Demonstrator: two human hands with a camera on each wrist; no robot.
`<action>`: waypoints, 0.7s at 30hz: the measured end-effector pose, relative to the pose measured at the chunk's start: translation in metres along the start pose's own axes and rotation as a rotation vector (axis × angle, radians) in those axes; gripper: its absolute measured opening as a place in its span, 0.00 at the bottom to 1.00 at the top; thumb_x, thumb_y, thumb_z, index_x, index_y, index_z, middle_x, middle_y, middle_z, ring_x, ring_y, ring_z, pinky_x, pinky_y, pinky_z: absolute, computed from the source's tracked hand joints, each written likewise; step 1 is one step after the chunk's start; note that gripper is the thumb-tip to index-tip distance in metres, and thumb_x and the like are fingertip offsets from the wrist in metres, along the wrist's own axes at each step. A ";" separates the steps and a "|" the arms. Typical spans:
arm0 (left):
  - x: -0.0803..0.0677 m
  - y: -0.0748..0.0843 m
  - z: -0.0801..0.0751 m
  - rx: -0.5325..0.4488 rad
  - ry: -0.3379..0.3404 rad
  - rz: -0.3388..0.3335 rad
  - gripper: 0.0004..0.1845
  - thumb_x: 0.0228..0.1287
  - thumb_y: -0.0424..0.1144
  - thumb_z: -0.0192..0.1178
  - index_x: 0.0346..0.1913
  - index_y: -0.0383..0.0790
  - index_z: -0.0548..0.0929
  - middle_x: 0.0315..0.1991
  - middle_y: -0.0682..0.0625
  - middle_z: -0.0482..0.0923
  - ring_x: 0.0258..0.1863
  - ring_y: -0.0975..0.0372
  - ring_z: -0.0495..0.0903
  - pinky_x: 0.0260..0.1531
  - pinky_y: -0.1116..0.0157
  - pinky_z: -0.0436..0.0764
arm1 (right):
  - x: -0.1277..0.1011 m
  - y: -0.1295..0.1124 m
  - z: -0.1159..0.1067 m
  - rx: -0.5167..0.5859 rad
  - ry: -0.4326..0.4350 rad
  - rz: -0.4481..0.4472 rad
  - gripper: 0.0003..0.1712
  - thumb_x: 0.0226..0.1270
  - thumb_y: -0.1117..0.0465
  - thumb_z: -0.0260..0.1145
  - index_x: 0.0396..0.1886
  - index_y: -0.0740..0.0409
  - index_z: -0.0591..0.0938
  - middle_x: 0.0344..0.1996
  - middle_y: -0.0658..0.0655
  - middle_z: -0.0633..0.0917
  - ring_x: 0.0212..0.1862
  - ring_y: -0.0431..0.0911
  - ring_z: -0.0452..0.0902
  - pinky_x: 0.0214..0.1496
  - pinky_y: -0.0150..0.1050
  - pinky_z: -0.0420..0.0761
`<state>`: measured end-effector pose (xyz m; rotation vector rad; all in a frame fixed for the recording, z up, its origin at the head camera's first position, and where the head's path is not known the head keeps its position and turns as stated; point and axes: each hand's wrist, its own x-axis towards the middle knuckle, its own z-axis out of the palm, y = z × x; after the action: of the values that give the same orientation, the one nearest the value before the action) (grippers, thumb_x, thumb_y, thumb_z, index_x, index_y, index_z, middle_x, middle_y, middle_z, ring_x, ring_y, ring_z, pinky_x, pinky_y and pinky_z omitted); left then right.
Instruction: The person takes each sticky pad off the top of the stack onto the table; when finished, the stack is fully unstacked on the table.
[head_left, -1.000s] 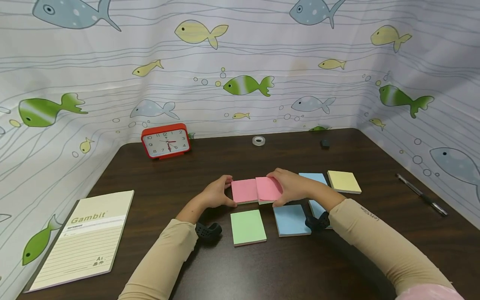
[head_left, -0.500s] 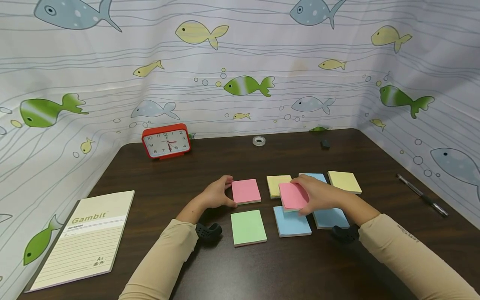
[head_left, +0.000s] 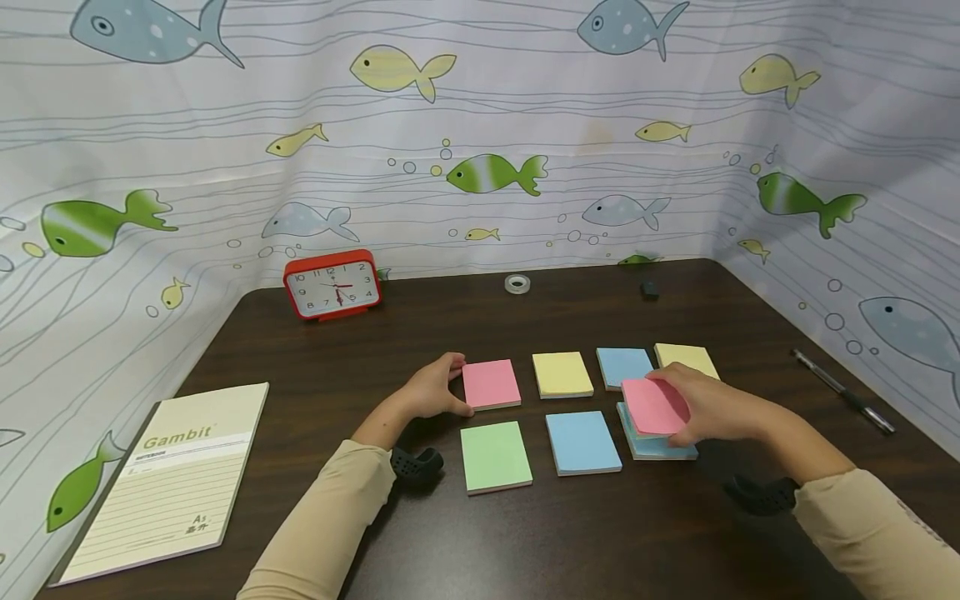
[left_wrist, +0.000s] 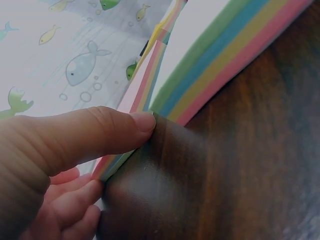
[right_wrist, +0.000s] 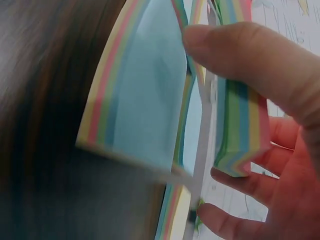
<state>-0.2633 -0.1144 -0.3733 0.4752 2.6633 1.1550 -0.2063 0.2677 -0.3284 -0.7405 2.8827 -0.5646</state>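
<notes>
In the head view my left hand holds the left edge of a pink sticky note pad on the table, thumb at its near corner and fingers at the far one. My right hand grips a second pink sticky note pad between thumb and fingers, tilted over a blue pad that it partly covers. The right wrist view shows the held pad's striped edge beside the blue pad's top. A green pad lies in front of the left pink one.
Another blue pad, a yellow pad, a farther blue pad and a second yellow pad lie around. A notebook is at left, a red clock and tape roll behind, a pen at right.
My right hand has carried its pink pad from beside the left pink pad rightward, uncovering the yellow pad, to over the right blue pad. The left hand stays in place.
</notes>
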 end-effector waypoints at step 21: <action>0.002 -0.003 -0.004 0.002 -0.007 -0.009 0.44 0.37 0.35 0.71 0.60 0.33 0.59 0.60 0.42 0.61 0.58 0.57 0.63 0.56 0.58 0.58 | -0.045 0.062 -0.008 -0.090 -0.011 0.122 0.50 0.24 0.52 0.77 0.50 0.69 0.66 0.41 0.60 0.72 0.36 0.49 0.67 0.31 0.40 0.69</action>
<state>-0.2666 -0.1180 -0.3729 0.4668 2.6586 1.1462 -0.1957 0.3430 -0.3441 -0.5716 2.9345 -0.4169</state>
